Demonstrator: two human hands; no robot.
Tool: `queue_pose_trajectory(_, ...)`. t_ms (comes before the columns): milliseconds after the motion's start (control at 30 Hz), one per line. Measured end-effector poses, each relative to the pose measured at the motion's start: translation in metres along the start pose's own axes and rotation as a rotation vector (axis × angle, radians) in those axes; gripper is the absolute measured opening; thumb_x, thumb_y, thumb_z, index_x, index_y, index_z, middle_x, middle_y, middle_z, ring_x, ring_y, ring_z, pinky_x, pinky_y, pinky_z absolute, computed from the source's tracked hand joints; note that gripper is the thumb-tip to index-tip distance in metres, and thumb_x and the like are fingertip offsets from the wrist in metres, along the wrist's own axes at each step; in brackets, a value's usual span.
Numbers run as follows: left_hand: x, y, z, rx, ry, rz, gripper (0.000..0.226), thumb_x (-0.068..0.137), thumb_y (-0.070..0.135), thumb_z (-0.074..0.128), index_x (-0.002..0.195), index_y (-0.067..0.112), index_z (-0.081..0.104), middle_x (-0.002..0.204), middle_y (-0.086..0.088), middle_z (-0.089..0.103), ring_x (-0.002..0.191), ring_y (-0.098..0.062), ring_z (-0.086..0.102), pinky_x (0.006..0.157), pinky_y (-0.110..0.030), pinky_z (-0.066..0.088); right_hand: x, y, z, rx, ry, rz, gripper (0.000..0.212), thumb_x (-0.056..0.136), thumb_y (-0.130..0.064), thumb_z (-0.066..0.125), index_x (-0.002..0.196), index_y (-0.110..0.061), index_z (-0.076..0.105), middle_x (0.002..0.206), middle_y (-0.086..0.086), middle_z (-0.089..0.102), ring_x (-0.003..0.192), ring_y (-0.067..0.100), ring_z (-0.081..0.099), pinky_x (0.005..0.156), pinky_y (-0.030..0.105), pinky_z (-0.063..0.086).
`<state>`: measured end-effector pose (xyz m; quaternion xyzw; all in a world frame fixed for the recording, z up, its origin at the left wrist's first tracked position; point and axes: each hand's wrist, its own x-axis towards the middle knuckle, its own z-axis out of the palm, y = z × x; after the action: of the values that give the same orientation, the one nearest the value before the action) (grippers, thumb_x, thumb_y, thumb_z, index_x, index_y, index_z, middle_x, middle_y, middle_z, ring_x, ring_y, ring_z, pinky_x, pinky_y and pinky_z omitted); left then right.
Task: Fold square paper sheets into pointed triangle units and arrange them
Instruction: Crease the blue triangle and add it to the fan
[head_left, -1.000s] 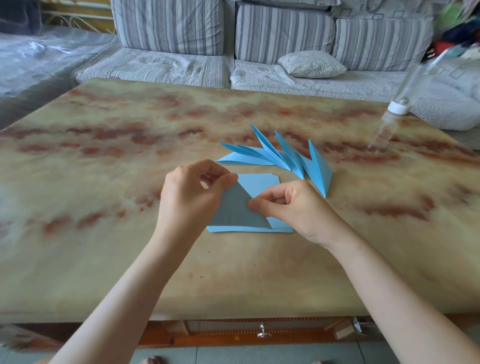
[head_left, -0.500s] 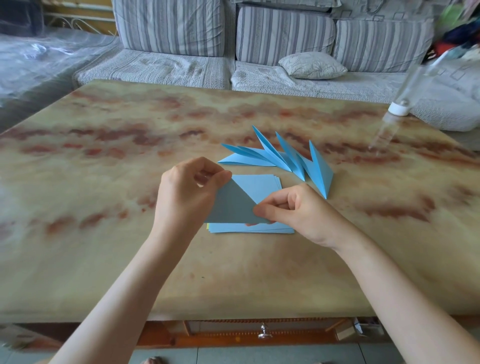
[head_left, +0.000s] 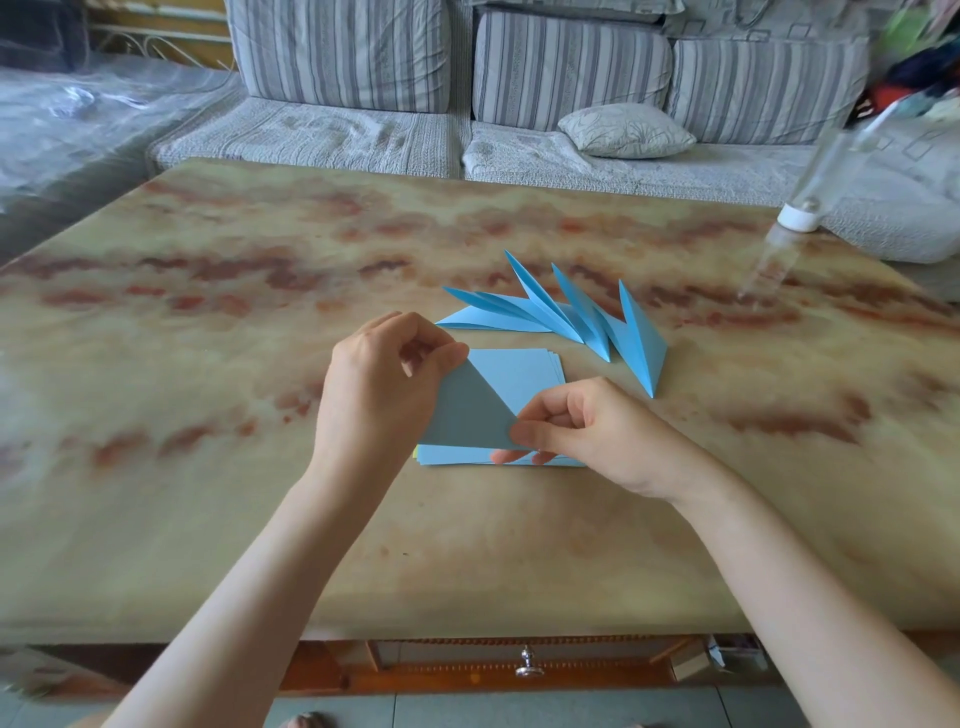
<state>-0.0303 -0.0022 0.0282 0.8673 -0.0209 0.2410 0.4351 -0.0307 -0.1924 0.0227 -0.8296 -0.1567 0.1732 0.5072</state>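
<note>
Above the stack (head_left: 524, 374), triangle (head_left: 467, 410) now higher.

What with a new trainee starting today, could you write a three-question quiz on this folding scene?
1. True or false: the blue triangle lies untouched on the table.
2. The finished pointed units lie: A) under the paper stack; B) beyond it, toward the sofa; C) nearer the person.
3. Which hands pinch the triangle?
Key: 1 false; 2 B; 3 both, left hand at its top corner, right hand at its right corner.
</note>
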Motion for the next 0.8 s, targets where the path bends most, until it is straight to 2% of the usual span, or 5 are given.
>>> queue_pose_trajectory(200,0.0003,-0.0014,-0.0009,0.0,0.023,0.016,0.006,0.081,0.015,0.07,0.076,0.014,0.067,0.077,0.002,0.064,0.074,-0.003,0.053,0.063,-0.007,0.034,-0.0021,-0.0019,-0.0032,0.084,-0.024,0.01,0.024,0.091,-0.02,0.063,0.097,0.002,0.07,0.091,0.005,0.076,0.092,0.012,0.071,0.08,0.023,0.053)
queue_pose_trajectory(333,0.0009,-0.0025,-0.0001,0.012,0.019,0.024,0.006,0.082,0.016,0.07,0.077,0.013,0.067,0.078,0.002,0.064,0.072,-0.001,0.052,0.061,-0.006,0.033,-0.0034,-0.002,-0.0041,0.048,-0.015,0.011,0.029,0.09,-0.028,0.062,0.094,0.0,0.072,0.09,0.002,0.076,0.09,0.006,0.069,0.08,0.017,0.051)
queue_pose_trajectory(533,0.0014,-0.003,0.0005,0.003,0.026,0.024,0.006,0.082,0.016,0.07,0.077,0.013,0.067,0.077,0.004,0.063,0.07,0.002,0.051,0.062,-0.005,0.033,-0.0029,-0.0048,-0.003,-0.034,0.014,0.017,0.024,0.093,-0.028,0.057,0.081,-0.01,0.068,0.08,0.0,0.076,0.078,0.004,0.069,0.065,0.022,0.046)
queue_pose_trajectory(633,0.0014,-0.0034,0.0003,0.008,0.029,0.018,0.006,0.082,0.016,0.07,0.078,0.013,0.067,0.074,0.009,0.06,0.07,0.004,0.051,0.061,-0.004,0.033,-0.0021,-0.006,-0.0008,-0.101,0.014,0.041,0.026,0.094,-0.033,0.055,0.079,-0.014,0.065,0.079,-0.002,0.076,0.077,0.004,0.068,0.061,0.015,0.04)
queue_pose_trajectory(800,0.0023,-0.005,0.0008,0.02,0.034,0.021,0.006,0.082,0.016,0.07,0.078,0.013,0.068,0.076,0.007,0.061,0.069,0.003,0.05,0.061,-0.005,0.033,-0.0027,-0.0069,0.002,-0.097,0.026,0.046,0.031,0.096,-0.032,0.053,0.082,-0.006,0.063,0.078,0.0,0.076,0.072,0.001,0.067,0.056,0.002,0.037)
